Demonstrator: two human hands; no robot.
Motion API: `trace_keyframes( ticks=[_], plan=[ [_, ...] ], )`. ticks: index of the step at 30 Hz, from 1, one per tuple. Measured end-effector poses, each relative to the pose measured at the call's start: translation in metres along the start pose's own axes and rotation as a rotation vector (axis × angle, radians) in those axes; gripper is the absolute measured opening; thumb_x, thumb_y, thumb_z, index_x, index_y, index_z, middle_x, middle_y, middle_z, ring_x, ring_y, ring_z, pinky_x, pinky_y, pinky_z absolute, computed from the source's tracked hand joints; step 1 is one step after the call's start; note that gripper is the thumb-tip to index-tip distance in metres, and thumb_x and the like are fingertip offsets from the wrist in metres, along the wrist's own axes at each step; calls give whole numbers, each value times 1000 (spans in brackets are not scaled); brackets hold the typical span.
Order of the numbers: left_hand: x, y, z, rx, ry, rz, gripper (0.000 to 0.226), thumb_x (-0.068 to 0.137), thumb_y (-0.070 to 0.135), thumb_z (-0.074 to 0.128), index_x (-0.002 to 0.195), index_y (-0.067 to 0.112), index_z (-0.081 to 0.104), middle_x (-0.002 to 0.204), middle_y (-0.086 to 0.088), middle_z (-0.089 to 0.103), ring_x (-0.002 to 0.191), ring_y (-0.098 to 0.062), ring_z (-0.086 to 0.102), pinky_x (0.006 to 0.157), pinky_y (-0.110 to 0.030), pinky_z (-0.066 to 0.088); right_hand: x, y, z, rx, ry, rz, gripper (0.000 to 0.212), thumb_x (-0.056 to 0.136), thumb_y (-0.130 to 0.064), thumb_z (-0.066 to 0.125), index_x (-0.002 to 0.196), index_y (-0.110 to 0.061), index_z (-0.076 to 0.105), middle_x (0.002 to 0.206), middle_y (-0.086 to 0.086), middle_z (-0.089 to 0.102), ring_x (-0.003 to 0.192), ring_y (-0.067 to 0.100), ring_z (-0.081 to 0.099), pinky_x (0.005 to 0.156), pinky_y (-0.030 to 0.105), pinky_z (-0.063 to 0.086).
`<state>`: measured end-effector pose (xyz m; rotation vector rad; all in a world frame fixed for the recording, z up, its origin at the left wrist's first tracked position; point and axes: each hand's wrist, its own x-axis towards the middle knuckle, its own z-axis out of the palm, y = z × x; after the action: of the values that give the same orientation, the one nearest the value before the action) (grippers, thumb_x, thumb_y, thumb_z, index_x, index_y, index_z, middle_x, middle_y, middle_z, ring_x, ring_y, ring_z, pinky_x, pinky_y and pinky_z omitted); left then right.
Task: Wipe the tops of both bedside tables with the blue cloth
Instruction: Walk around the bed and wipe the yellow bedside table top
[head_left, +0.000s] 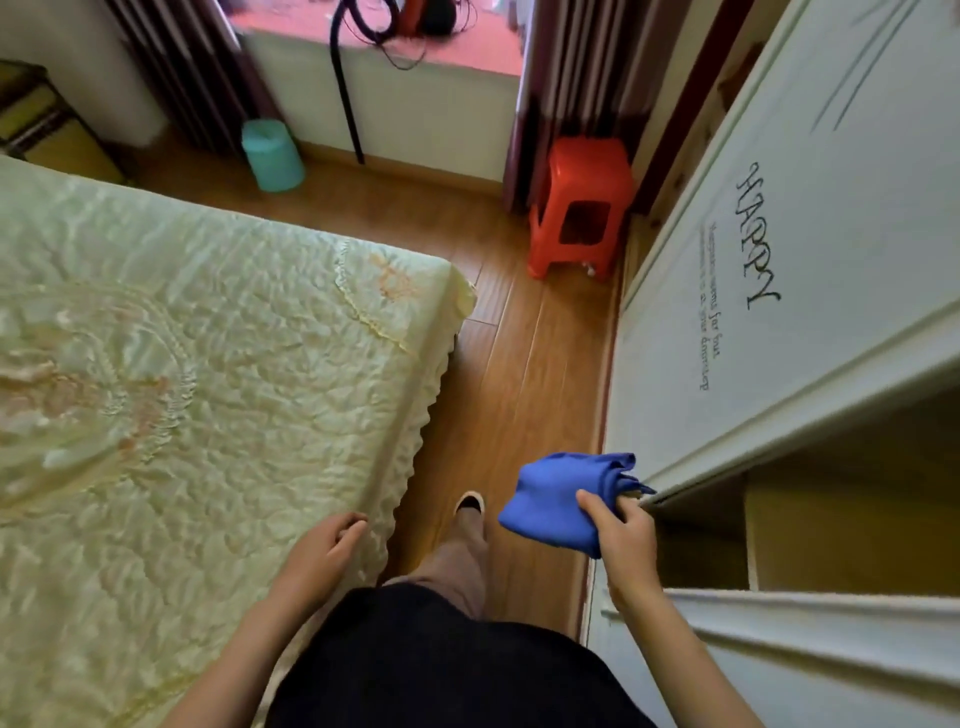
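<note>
The blue cloth (563, 501) is bunched in my right hand (623, 545), which grips it at waist height beside the open white wardrobe. My left hand (322, 556) hangs over the edge of the bed with its fingers loosely curled and nothing in them. A wooden bedside table (41, 122) shows at the far left, beyond the bed's far side and partly cut off by the frame. The other bedside table is out of view.
A bed with a pale green quilted cover (182, 389) fills the left. A narrow strip of wooden floor (519, 364) runs between it and the white wardrobe (779, 260). A red plastic stool (582, 208) and a teal bin (272, 156) stand near the window.
</note>
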<state>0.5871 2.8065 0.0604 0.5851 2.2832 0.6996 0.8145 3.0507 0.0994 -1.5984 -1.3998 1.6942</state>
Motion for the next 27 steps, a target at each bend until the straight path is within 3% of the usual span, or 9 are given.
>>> trace_keyframes(
  ticks=[4,7,11,16,22,27],
  plan=[
    [92,35,-8,-9,-12,10,19,97,31,48,102,29,66,103,8,68,96,-8,61,82,-29,45,84,-43,16,2,37,18,4,88,-10,67,86,-7,67,81,10,68,74,23,65,62,31,49],
    [167,87,-21,0,-73,65,18,98,31,46,98,33,64,100,11,67,95,-7,60,79,-27,44,141,-80,19,-13,144,32,11,89,-11,66,87,-1,66,75,9,65,70,22,61,55,24,47],
    [257,169,-46,7,-118,157,20,98,31,46,88,33,63,91,11,67,87,-5,61,80,-31,49,204,-131,17,23,276,36,11,89,-10,66,93,-1,65,85,13,66,75,23,60,61,30,45],
    [356,252,-67,-9,-139,247,24,98,34,44,108,25,65,103,10,65,95,-4,59,80,-25,47,287,-188,18,64,388,43,15,87,-11,67,100,-3,63,99,14,64,89,30,60,77,35,45],
    [466,303,-68,-54,-110,227,23,98,34,45,107,29,65,103,12,65,95,-1,58,76,-19,43,418,-253,47,48,349,26,17,87,-11,67,102,-3,62,103,14,63,91,29,59,79,35,43],
    [549,328,-76,-82,-53,77,20,98,30,45,89,37,62,95,9,67,89,-6,60,76,-25,46,552,-314,98,-19,175,8,20,87,-9,67,104,0,65,100,15,66,86,27,61,76,35,45]
  ],
)
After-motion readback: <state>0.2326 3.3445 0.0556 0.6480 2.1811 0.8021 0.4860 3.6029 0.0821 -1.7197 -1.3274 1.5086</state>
